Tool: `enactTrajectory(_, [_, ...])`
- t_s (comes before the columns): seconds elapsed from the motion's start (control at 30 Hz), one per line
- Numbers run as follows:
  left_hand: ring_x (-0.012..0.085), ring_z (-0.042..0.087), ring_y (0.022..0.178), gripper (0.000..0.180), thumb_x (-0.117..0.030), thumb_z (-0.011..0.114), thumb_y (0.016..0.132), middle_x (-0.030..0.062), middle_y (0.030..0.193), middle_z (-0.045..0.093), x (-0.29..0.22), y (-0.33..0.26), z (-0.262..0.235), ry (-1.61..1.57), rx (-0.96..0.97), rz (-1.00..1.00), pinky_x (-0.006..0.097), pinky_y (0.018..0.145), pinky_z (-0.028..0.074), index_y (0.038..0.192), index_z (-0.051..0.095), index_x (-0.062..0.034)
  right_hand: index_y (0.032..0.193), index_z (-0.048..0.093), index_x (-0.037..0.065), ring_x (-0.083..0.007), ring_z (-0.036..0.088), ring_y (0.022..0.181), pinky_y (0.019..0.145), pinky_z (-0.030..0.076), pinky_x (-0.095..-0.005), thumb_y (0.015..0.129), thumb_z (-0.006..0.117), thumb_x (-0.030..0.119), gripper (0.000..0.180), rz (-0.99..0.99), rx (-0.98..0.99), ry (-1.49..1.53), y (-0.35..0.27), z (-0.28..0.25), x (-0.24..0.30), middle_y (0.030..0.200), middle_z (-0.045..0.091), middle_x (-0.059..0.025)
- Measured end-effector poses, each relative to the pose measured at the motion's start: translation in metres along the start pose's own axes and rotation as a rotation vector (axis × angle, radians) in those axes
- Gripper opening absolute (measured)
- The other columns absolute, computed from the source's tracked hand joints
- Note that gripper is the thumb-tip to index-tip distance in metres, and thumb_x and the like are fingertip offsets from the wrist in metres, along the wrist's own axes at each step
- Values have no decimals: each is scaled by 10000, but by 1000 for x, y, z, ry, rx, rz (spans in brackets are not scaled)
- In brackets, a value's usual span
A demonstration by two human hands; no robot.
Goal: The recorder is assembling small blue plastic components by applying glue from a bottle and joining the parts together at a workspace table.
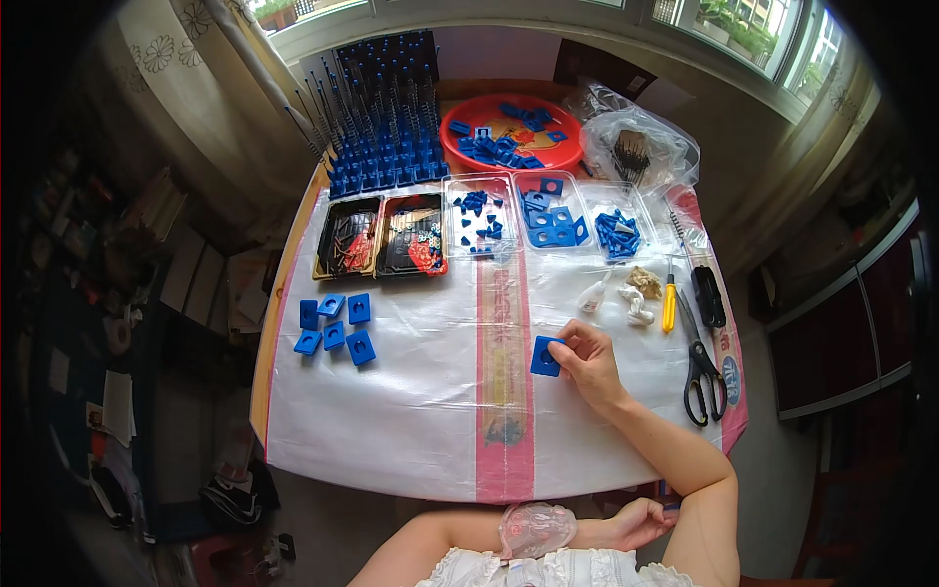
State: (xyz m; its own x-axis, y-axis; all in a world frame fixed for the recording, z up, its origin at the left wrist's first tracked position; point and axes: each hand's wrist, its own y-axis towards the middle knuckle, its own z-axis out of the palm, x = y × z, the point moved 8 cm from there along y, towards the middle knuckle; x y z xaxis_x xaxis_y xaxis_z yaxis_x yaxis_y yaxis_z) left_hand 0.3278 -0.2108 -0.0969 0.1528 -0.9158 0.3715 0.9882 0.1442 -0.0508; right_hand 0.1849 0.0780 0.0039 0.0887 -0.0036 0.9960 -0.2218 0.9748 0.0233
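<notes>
Blue plate (542, 362), red basin (453, 122), pink-striped white sheet (411, 401)

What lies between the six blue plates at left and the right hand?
Head view: only white sheet with pink-edged stripe, then the plate this hand holds.

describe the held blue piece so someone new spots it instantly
On the white table cover runs a pink-edged stripe. At the stripe's right edge, the right hand pinches a flat blue piece. Unlike six similar pieces lying farther left, this one is held.

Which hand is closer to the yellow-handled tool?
Right. The right hand is below and left of the yellow-handled tool; the left hand is farther down, near the white clothing.
</notes>
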Motion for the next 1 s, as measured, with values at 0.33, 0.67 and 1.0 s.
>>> enactTrajectory(0.33, [173,500,752,713,91,407,709,221,1311,490,3,-11,12,-147,-47,-69,242,676,488,1399,277,-34,826,579,51,9,432,578,500,307,-189,921,634,117,128,5,14,11,-1,1,2,657,582,36])
enactTrajectory(0.67, [99,477,596,665,36,447,739,89,952,604,1,-26,1,358,-228,-253,205,499,399,1390,321,-11,819,576,50,10,415,564,486,290,-193,918,631,109,128,4,11,1,-1,0,1,639,557,46])
enactTrajectory(1.0, [73,494,660,477,-58,490,834,36,915,608,-29,-60,1,842,-297,-190,201,543,385,1304,412,-44,816,575,50,10,406,557,480,276,-193,910,623,91,113,-16,-3,1,-1,1,1,636,555,43])
